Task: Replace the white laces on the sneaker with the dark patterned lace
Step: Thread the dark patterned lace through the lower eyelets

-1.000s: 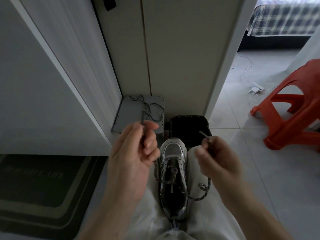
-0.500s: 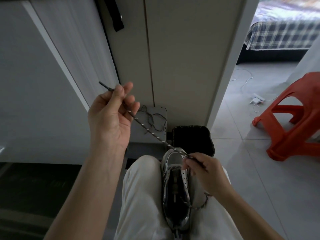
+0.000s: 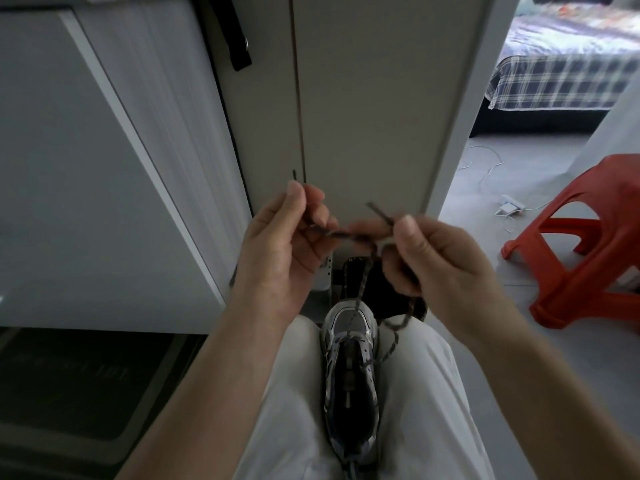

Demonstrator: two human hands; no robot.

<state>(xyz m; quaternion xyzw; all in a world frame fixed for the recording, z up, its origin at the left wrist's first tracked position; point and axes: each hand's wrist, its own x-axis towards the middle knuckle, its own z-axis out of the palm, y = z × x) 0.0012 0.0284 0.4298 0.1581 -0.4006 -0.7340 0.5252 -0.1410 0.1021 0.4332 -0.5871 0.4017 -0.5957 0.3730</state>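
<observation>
Between the knees, the sneaker (image 3: 349, 372) sits wedged toe-out on the lap, which frees both hands. Dark patterned lace (image 3: 362, 287) runs from the toe-end eyelets up to the hands. No white lace is visible on the shoe. Left hand (image 3: 284, 247) pinches one end, tip poking up. Right hand (image 3: 436, 268) pinches the other end, with slack looping below it. The ends are held level and close together, likely to even the lengths before crossing. Blur hides finger detail. Beyond: dark bin (image 3: 375, 296), red stool (image 3: 623, 195), bed (image 3: 561, 77).
</observation>
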